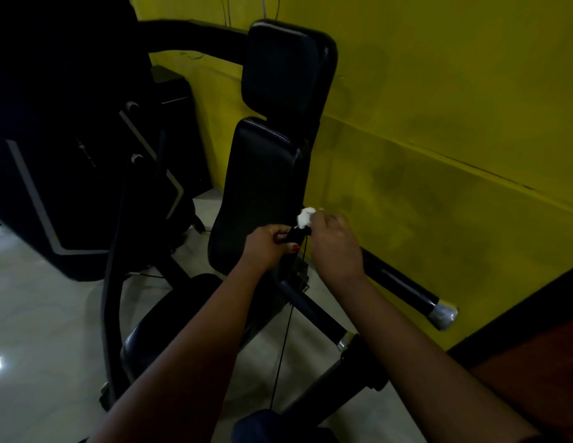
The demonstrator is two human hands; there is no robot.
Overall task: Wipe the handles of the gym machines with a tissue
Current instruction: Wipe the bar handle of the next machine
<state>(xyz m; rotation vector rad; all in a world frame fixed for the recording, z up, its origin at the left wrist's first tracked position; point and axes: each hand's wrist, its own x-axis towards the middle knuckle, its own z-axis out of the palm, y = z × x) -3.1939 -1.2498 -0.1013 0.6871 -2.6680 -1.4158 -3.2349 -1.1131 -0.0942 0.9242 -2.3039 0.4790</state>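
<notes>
left hand (265, 247) has its fingers curled round a small black handle (291, 236) right beside the back pad (262, 190); right hand (334, 243) pinches a scrunched white tissue (306, 218) onto the handle's top end; a bigger chrome-capped bar (406, 287) sits near the yellow wall (438, 107)

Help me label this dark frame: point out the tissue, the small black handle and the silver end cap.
tissue (306, 216): head view, middle of the white wad.
small black handle (293, 235): head view, its exposed right part.
silver end cap (443, 314): head view, the cap's shiny side.
</notes>
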